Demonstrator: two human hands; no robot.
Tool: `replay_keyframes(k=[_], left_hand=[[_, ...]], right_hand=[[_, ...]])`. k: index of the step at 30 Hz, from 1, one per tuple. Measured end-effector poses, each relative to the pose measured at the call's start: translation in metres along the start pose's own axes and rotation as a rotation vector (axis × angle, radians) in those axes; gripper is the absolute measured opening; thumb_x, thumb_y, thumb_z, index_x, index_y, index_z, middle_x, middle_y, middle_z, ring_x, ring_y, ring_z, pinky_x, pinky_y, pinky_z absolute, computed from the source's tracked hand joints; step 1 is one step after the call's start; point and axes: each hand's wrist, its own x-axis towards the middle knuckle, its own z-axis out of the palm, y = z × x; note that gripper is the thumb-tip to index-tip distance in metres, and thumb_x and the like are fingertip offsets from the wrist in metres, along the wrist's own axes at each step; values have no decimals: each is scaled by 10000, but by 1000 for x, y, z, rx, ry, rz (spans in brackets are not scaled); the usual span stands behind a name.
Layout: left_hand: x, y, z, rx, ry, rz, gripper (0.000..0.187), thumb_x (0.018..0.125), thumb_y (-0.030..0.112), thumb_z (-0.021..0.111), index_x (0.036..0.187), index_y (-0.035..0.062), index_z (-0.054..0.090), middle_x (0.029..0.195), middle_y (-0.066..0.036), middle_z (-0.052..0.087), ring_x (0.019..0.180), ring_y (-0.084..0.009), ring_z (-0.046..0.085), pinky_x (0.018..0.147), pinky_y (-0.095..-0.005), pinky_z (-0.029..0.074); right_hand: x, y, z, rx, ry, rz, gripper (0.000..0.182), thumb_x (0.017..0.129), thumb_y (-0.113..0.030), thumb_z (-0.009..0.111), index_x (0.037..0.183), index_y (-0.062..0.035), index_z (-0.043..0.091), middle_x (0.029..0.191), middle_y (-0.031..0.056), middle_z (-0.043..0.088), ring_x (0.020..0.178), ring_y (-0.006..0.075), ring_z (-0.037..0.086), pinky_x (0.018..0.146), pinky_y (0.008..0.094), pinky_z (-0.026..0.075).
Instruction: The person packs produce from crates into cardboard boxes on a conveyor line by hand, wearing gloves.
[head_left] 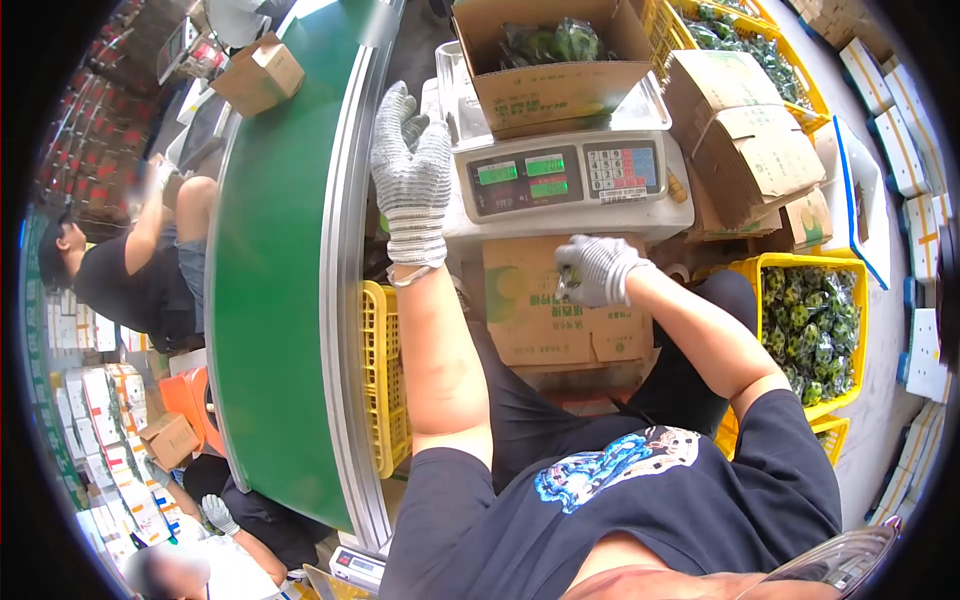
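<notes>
My left hand, in a grey-striped glove, is raised beside the metal rail of the green conveyor, fingers extended and nothing seen in it. My right hand, gloved too, is curled around a small dark green bagged item above a flattened brown carton. In front of me stands a digital scale with lit green displays. On its pan rests an open cardboard box with green bagged produce inside.
Folded cartons are stacked right of the scale. A yellow crate of bagged green produce stands at my right, another yellow crate by the green conveyor. Beyond the conveyor are two co-workers; a small box lies on its far edge.
</notes>
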Motion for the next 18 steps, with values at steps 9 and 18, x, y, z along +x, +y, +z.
replay_keyframes(k=[9,18], left_hand=[[-1,-14,15,2,-10,126,373,849,10,563,1218,-28,535,1059,-103,608,890,-143,580,810,-270,483],[0,-7,21,214,75,271,254,855,27,583,1108,17,611,957,-86,648,812,-121,602,735,-254,502]], right_hand=[[9,-21,21,-109,-244,23,401,805,-407,651,1075,-117,588,1167,174,535,1008,371,603,801,459,510],[20,0,57,-220,-253,60,465,832,-301,619,1243,-120,501,1262,209,468,1073,389,580,834,486,499]])
